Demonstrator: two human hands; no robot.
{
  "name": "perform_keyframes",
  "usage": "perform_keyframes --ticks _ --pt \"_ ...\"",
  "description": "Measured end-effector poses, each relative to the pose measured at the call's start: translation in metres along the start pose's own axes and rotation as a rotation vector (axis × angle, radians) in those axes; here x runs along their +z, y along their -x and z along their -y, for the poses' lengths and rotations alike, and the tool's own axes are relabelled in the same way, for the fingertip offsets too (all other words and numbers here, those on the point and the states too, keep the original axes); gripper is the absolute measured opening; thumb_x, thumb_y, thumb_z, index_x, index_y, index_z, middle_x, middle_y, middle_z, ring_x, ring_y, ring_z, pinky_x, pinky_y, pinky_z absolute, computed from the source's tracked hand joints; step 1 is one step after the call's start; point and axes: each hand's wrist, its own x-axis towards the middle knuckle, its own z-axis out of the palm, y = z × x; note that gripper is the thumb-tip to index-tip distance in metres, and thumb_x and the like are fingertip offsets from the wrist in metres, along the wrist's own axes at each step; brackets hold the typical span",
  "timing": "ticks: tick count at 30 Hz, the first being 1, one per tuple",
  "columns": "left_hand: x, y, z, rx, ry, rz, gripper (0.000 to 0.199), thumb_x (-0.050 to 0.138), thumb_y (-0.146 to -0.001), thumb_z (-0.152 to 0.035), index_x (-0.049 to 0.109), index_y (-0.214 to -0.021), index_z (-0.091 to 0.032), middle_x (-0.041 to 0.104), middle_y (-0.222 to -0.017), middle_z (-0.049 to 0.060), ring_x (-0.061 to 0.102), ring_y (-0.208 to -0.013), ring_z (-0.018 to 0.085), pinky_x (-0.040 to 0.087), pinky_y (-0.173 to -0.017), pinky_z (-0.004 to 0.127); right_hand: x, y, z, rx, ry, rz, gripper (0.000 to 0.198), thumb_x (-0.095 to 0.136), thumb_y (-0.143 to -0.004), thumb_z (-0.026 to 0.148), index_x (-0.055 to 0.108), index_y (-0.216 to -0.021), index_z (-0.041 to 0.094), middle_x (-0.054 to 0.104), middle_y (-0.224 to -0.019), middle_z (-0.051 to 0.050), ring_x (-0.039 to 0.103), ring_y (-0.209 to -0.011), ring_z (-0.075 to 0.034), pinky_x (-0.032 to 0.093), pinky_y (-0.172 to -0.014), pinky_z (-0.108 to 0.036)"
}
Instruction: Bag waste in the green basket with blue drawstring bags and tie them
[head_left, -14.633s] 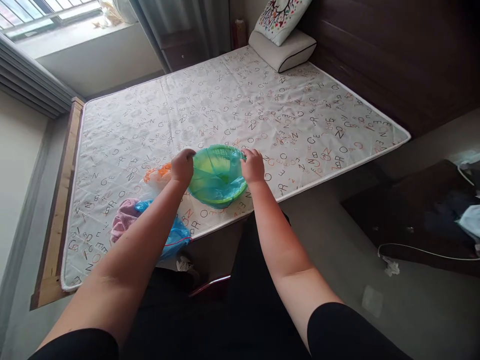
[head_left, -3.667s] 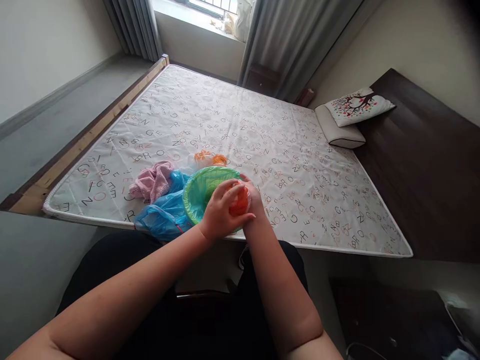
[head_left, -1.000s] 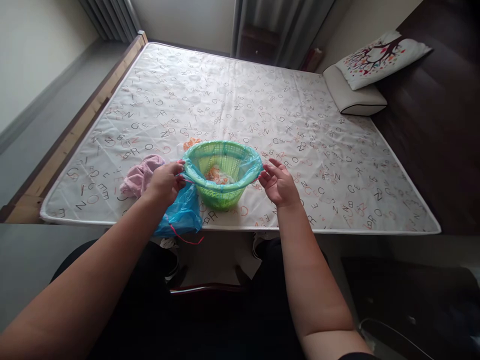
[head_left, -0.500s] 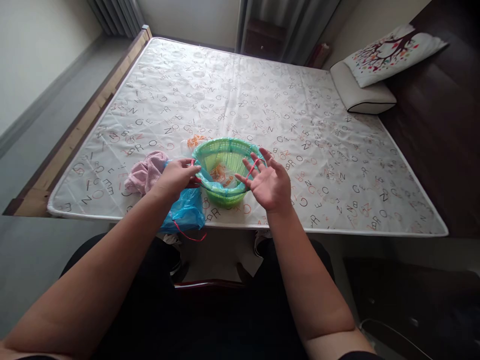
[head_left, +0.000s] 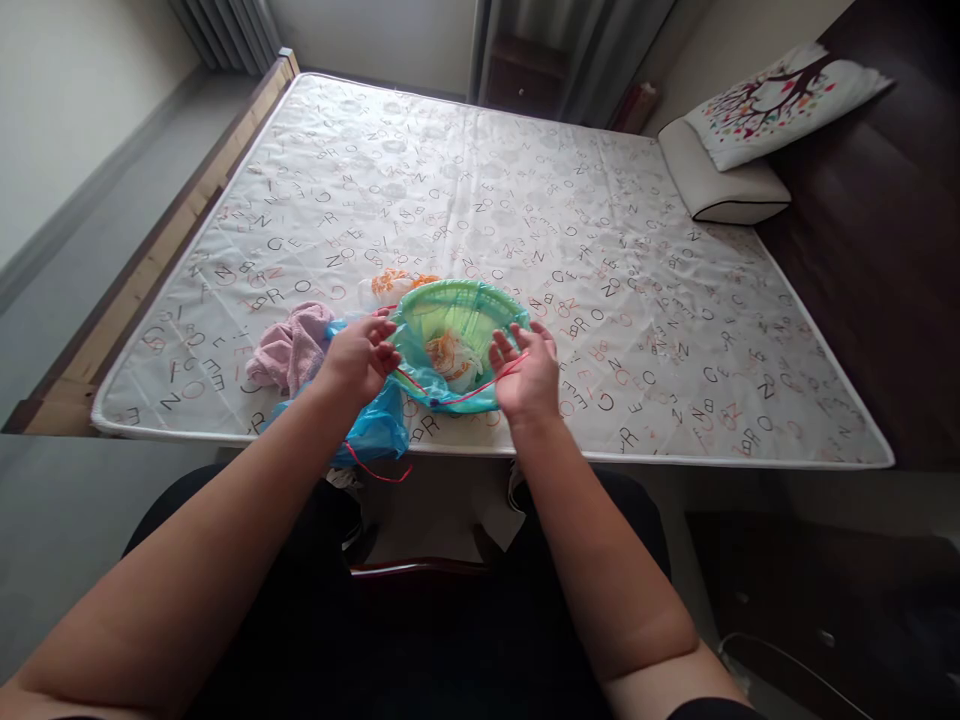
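A green plastic basket (head_left: 480, 300) stands near the front edge of the mattress, lined with a thin blue plastic bag (head_left: 409, 345) folded over its rim. Crumpled clear plastic with orange print (head_left: 452, 362) lies inside. The bag's red drawstring (head_left: 472, 396) sags in front of the rim from one hand to the other. My left hand (head_left: 361, 358), fingers curled, holds the string at the left of the basket. On the right side, my right hand (head_left: 527, 378) has the string between its thumb and half-bent fingers.
Left of the basket lie a pink cloth (head_left: 291, 348) and another blue bag (head_left: 379, 425) with a red string hanging over the edge. Behind it is an orange-printed plastic packet (head_left: 397, 284). Pillows (head_left: 787, 110) rest at the headboard; a wooden rail (head_left: 157, 235) borders the mattress.
Both hands have shifted slightly, the right one leftward, its fingers more bent. The drawstring has come out along the front, and the bag's near edge is pulled up over the rim.
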Motion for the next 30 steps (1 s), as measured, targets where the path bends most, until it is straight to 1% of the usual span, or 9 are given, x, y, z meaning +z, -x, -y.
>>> perform_keyframes --ticks 2,5,9,11,15,20,22,25,30 --pt "-0.005 -0.004 -0.010 -0.112 0.162 0.021 0.016 0.053 -0.097 -0.004 0.062 -0.107 -0.013 0.049 -0.060 -0.009 0.041 -0.037 0.000 0.039 -0.042 0.011 -0.011 -0.017 0.025 0.139 -0.154 -0.077 0.015 0.054 -0.097 0.018 0.052 -0.109 0.026 0.068 -0.109 -0.003 0.065 -0.071 -0.007 0.055 -0.052 -0.013" --pt "-0.009 -0.004 -0.016 -0.237 0.274 0.107 0.018 0.048 -0.102 -0.004 0.063 -0.111 -0.011 0.032 -0.050 -0.013 0.038 -0.034 0.001 0.040 -0.044 0.010 -0.026 -0.033 0.055 0.238 -0.226 -0.095 0.010 0.050 -0.100 0.015 0.048 -0.097 0.024 0.063 -0.088 0.001 0.050 -0.052 -0.003 0.039 -0.038 -0.007" --pt "-0.006 0.000 -0.011 -0.158 0.239 0.179 0.025 0.051 -0.103 -0.006 0.065 -0.121 -0.017 0.031 -0.048 -0.014 0.039 -0.033 0.003 0.050 -0.051 0.013 -0.037 -0.038 0.072 0.413 -0.164 -0.054 0.008 0.045 -0.103 0.021 0.046 -0.095 0.023 0.063 -0.078 0.001 0.045 -0.045 -0.004 0.036 -0.035 -0.008" --pt "-0.005 0.000 -0.008 -0.045 0.175 0.181 0.032 0.053 -0.101 -0.007 0.066 -0.125 -0.023 0.042 -0.052 -0.012 0.043 -0.036 0.005 0.053 -0.051 0.017 -0.038 -0.037 0.073 0.456 -0.077 0.015 0.010 0.044 -0.103 0.023 0.049 -0.095 0.021 0.063 -0.071 0.001 0.039 -0.040 -0.004 0.031 -0.032 -0.010" --pt "-0.006 -0.008 -0.003 0.194 -0.011 0.187 0.044 0.062 -0.092 -0.009 0.072 -0.129 -0.032 0.073 -0.081 -0.002 0.056 -0.044 0.009 0.055 -0.047 0.022 -0.034 -0.032 0.064 0.170 0.183 0.156 0.009 0.057 -0.096 0.027 0.058 -0.101 0.021 0.068 -0.067 0.002 0.036 -0.037 -0.006 0.023 -0.032 -0.016" --pt "-0.012 -0.025 0.006 0.477 -0.156 0.243 0.034 0.069 -0.091 -0.019 0.079 -0.122 -0.029 0.079 -0.121 0.007 0.075 -0.069 0.013 0.060 -0.057 0.023 -0.028 -0.025 0.048 -0.198 0.412 0.296 0.029 0.063 -0.090 0.030 0.067 -0.118 0.022 0.069 -0.066 0.004 0.038 -0.041 -0.007 0.027 -0.039 -0.019" --pt "-0.014 -0.032 0.009 0.598 -0.196 0.243 0.032 0.070 -0.092 -0.023 0.080 -0.122 -0.030 0.076 -0.135 0.007 0.080 -0.096 0.020 0.064 -0.069 0.025 -0.028 -0.025 0.044 -0.291 0.457 0.304 0.030 0.062 -0.093 0.033 0.069 -0.119 0.023 0.068 -0.067 0.004 0.039 -0.043 -0.007 0.030 -0.042 -0.020" --pt "-0.016 -0.039 0.011 0.805 -0.279 0.221 0.025 0.071 -0.094 -0.026 0.081 -0.117 -0.029 0.072 -0.144 0.005 0.069 -0.135 0.027 0.064 -0.098 0.036 -0.030 -0.029 0.039 -0.386 0.464 0.185 0.024 0.058 -0.095 0.033 0.070 -0.114 0.024 0.066 -0.068 0.004 0.044 -0.048 -0.008 0.036 -0.047 -0.022" --pt "-0.019 -0.038 0.008 1.079 -0.479 0.229 0.012 0.067 -0.096 -0.020 0.076 -0.090 -0.025 0.072 -0.144 0.001 0.057 -0.150 0.027 0.044 -0.129 0.051 -0.033 -0.034 0.033 -0.558 0.449 0.123 0.019 0.053 -0.102 0.036 0.067 -0.109 0.026 0.065 -0.073 0.003 0.064 -0.068 -0.013 0.056 -0.071 -0.028"
